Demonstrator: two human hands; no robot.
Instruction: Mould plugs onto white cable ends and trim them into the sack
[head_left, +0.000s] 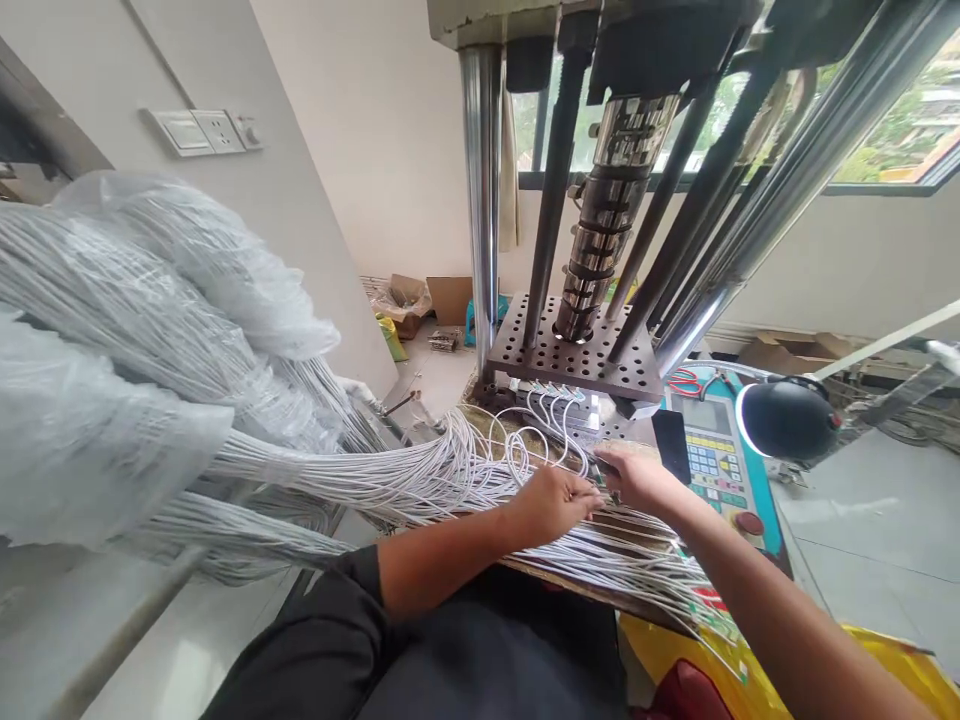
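A thick bundle of thin white cables (360, 480) runs across the bench in front of me, with loose loops near the press. My left hand (551, 508) is closed in a pinch above the bundle, at the end of a white cable. Close beside it, my right hand (634, 477) is also closed, its fingertips at a small dark thing I cannot make out clearly. Several cable ends sit in a metal fixture (577, 410) under the press's perforated plate (577, 350). More cable ends (697, 590) fan out to the right beneath my right forearm.
Tall metal posts (482, 200) and a segmented shaft (604, 220) rise ahead. At right are a teal control panel (716, 450) and a black lamp (791, 418). Plastic-wrapped cable bundles (150, 300) hang at left. A yellow bag (660, 660) lies below the bench.
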